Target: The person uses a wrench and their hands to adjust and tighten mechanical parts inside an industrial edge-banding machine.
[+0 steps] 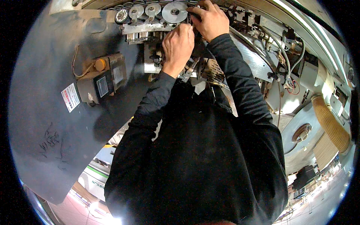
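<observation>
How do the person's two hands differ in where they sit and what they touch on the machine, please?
The right hand reaches higher, its fingers at the rim of the large silver roller; the left hand sits lower, on the metal block beneath the row of rollers. The right hand shows its back with fingers spread; the left hand is curled more like a fist. Both are bare, with black sleeves, and nearly touch.

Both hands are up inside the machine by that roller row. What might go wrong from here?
Fingers could get pinched: the right hand sits against the largest roller, the left hand just below among metal brackets. The loose black sleeves might snag on nearby parts. The hands also hide the spot they are working on.
</observation>
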The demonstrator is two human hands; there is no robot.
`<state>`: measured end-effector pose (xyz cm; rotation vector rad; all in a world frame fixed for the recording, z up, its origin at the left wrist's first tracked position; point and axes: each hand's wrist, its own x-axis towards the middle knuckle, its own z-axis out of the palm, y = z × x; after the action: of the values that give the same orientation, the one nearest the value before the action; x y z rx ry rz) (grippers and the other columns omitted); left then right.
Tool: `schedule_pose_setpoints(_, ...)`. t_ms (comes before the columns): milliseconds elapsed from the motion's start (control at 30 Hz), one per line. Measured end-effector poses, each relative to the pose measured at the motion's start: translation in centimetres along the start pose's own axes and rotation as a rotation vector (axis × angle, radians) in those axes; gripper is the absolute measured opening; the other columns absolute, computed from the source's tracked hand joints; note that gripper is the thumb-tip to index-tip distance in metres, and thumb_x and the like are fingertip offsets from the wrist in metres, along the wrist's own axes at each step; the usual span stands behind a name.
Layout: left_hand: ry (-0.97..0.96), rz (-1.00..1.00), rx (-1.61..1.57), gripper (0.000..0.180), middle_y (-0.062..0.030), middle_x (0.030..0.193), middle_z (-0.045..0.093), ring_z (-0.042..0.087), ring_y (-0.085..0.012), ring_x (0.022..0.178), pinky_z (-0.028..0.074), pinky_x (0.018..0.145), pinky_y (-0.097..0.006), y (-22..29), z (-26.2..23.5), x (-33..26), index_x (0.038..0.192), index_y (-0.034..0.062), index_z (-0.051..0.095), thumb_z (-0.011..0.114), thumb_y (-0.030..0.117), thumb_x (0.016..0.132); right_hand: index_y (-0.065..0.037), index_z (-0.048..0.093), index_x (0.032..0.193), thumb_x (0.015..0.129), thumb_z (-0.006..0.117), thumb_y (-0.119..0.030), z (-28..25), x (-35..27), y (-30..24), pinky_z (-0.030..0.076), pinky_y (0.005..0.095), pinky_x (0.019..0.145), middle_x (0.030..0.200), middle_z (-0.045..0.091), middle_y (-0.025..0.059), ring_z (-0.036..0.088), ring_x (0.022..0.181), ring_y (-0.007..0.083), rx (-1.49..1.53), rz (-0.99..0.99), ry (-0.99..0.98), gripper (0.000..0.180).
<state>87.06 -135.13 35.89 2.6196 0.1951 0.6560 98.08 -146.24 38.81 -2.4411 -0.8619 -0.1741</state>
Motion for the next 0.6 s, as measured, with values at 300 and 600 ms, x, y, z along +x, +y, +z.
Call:
schedule_pose_setpoints(300, -0.107, -0.009, -0.105, 0.022, -0.0166, 0.078, 0.069, 0.070, -0.0369, 0.068, 0.053, 0.057, -0.045, -0.6, -0.7, 2.1, 0.107, 0.0057, 0.055, 0.069, 0.022, 0.100, -0.016, 0.077, 0.110, 0.086, 0.068, -0.021, 0.2, 0.8, -0.3, 0.056, 0.0458, 0.088, 0.122, 0.062, 0.0162, 0.065, 0.104, 0.0347, -0.103, 0.018, -0.075, 0.026)
schedule_pose_setpoints(600, -0.064, 0.070, -0.150, 0.026, -0.0195, 0.077, 0.069, 0.070, -0.0409, 0.069, 0.053, 0.055, -0.048, -2.0, 0.1, 1.9, 0.109, 0.0060, 0.055, 0.071, 0.024, 0.099, -0.018, 0.075, 0.115, 0.089, 0.069, -0.025, 0.6, 1.5, 0.3, 0.058, 0.0462, 0.087, 0.133, 0.059, 0.0180, 0.066, 0.110, 0.0355, -0.141, 0.018, -0.177, 0.028)
